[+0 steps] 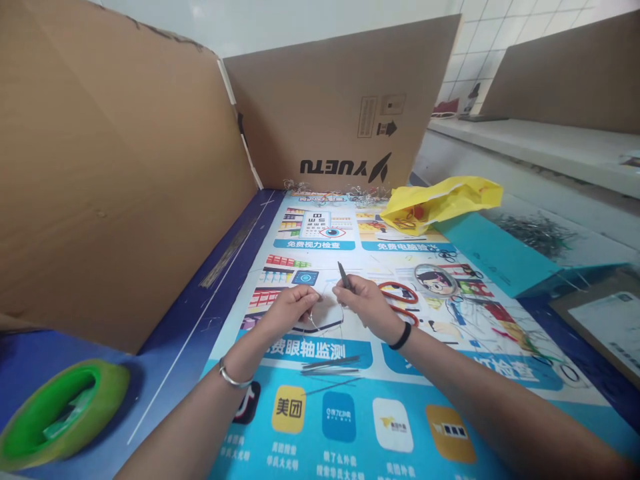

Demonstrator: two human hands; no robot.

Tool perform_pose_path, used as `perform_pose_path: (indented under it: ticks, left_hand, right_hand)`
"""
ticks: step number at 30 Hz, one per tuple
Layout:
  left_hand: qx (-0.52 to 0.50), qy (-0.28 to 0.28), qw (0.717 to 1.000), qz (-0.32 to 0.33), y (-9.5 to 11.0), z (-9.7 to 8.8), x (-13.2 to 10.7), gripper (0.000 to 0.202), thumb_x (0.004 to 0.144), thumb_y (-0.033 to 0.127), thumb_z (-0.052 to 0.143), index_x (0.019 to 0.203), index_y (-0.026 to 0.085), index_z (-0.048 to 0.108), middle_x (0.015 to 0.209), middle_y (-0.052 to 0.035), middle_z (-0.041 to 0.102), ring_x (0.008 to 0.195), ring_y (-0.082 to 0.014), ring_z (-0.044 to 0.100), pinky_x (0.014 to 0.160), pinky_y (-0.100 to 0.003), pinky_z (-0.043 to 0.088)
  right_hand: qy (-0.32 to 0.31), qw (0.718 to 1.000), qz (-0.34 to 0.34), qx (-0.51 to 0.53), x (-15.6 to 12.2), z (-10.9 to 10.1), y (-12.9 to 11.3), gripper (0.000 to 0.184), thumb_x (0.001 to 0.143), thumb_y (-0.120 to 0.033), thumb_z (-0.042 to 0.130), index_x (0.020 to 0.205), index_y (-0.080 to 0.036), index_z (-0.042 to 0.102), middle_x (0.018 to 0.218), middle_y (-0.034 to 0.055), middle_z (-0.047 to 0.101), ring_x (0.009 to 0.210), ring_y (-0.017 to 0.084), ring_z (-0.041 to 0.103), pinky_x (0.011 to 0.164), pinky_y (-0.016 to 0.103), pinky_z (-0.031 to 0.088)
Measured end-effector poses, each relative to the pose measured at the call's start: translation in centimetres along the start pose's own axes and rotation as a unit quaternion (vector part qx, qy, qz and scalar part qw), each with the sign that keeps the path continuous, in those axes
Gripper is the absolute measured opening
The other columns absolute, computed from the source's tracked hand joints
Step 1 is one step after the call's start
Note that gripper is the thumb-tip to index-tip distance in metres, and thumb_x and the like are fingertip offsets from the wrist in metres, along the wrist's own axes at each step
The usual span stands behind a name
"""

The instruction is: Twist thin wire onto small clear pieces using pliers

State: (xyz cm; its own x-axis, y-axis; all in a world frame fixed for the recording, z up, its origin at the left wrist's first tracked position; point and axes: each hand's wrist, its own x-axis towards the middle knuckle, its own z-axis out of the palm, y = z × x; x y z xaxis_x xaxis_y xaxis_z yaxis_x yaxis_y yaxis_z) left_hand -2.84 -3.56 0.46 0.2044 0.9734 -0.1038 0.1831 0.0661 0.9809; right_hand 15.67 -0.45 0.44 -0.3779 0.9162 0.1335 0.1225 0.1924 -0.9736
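Observation:
My left hand is closed in a pinch on a thin bent wire that loops down between both hands. My right hand is closed round a small dark tool whose tip points up and away. Both hands hover just above a printed poster on the table. A silver bangle sits on my left wrist and a black band on my right. Below the hands, a few straight wires lie on the poster. Red-handled scissors lie right beside my right hand.
Cardboard walls stand at the left and back. A green tape roll lies at the near left. A yellow plastic bag rests at the back right, with a pile of metal wires further right and loose wire scraps on the poster.

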Motion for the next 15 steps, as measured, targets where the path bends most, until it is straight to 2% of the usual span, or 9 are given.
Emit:
perform_pose_path:
  ticks: [6, 9, 15]
  left_hand:
    - [-0.016, -0.023, 1.0, -0.012, 0.32, 0.19, -0.14, 0.028, 0.076, 0.043, 0.055, 0.077, 0.015, 0.056, 0.052, 0.0048, 0.046, 0.045, -0.0064, 0.04, 0.044, -0.018, 0.029]
    - [-0.029, -0.015, 0.999, -0.013, 0.4, 0.38, -0.17, 0.028, 0.074, 0.043, 0.057, 0.08, 0.015, 0.058, 0.054, 0.0046, 0.046, 0.047, -0.0061, 0.041, 0.045, -0.018, 0.03]
    - [-0.009, 0.02, 1.0, -0.004, 0.32, 0.61, -0.08, 0.027, 0.074, 0.042, 0.057, 0.072, 0.015, 0.058, 0.051, 0.0043, 0.045, 0.045, -0.0062, 0.038, 0.042, -0.018, 0.028]
  right_hand:
    - [-0.006, 1.0, 0.0, 0.004, 0.05, 0.1, -0.04, 0.021, 0.075, -0.038, 0.055, 0.072, -0.018, 0.051, 0.062, -0.0033, 0.046, 0.059, 0.009, 0.041, 0.056, 0.023, 0.034]
    - [-0.011, 1.0, -0.006, -0.005, 0.07, 0.12, -0.08, 0.021, 0.075, -0.038, 0.054, 0.071, -0.018, 0.052, 0.061, -0.0031, 0.047, 0.06, 0.009, 0.041, 0.056, 0.022, 0.034]
    - [-0.031, 0.999, -0.005, -0.007, 0.16, 0.11, -0.15, 0.023, 0.074, -0.04, 0.055, 0.071, -0.017, 0.053, 0.061, -0.0029, 0.048, 0.059, 0.009, 0.042, 0.056, 0.023, 0.035]
